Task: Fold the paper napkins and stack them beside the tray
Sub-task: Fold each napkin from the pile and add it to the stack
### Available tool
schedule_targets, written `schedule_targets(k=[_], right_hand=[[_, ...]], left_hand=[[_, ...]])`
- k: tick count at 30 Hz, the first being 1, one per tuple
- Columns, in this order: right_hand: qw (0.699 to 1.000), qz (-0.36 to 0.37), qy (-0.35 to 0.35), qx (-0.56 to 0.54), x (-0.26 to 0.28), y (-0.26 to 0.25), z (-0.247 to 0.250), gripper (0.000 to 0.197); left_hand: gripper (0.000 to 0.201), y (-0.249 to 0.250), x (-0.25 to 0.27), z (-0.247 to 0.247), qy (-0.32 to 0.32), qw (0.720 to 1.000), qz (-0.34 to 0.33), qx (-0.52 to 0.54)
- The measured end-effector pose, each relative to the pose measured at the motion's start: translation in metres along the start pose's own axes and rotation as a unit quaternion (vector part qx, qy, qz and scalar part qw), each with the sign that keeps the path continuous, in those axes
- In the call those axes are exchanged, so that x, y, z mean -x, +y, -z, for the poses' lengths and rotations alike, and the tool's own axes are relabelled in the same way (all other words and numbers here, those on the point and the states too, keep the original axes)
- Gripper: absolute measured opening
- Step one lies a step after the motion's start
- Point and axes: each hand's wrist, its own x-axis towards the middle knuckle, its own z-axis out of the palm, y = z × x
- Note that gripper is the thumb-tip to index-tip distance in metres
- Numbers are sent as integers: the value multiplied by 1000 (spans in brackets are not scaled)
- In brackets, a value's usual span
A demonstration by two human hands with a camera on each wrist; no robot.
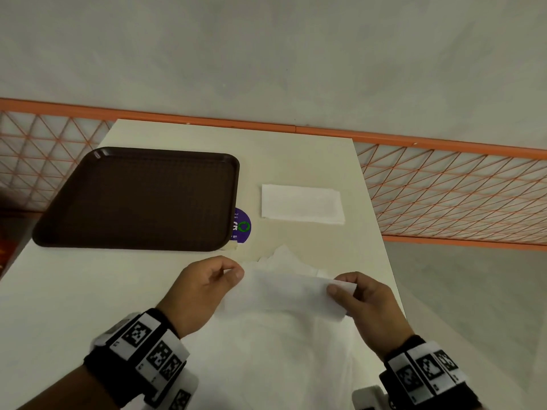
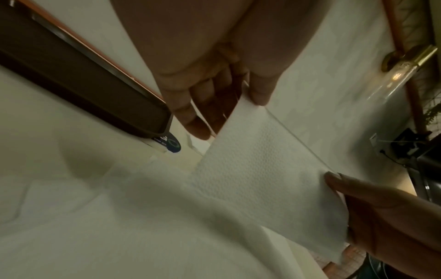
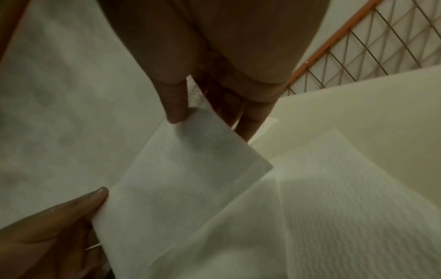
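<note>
Both hands, left hand (image 1: pixel 204 287) and right hand (image 1: pixel 365 303), pinch one napkin (image 1: pixel 284 291) near bare tray (image 1: pixel 142 199)

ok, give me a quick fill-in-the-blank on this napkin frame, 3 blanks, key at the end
1. Both the left hand and the right hand pinch one white ____.
2. The folded napkin lies on the table to the ____ of the tray.
3. The tray holds ____ napkins.

Missing words: napkin; right; no
</note>
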Motion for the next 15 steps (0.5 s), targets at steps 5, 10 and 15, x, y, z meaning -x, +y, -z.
schedule_targets(k=[5, 10, 15], right_hand=[[996, -48, 41, 62, -12, 25, -13, 3], [976, -84, 24, 201, -22, 49, -30, 7], [937, -90, 9, 336, -25, 48, -39, 11]], left_hand=[[16, -20, -8, -20, 26, 997, 61, -29], [23, -53, -19, -37, -10, 984, 121, -129], [17, -59, -22, -46, -5, 974, 106, -203]])
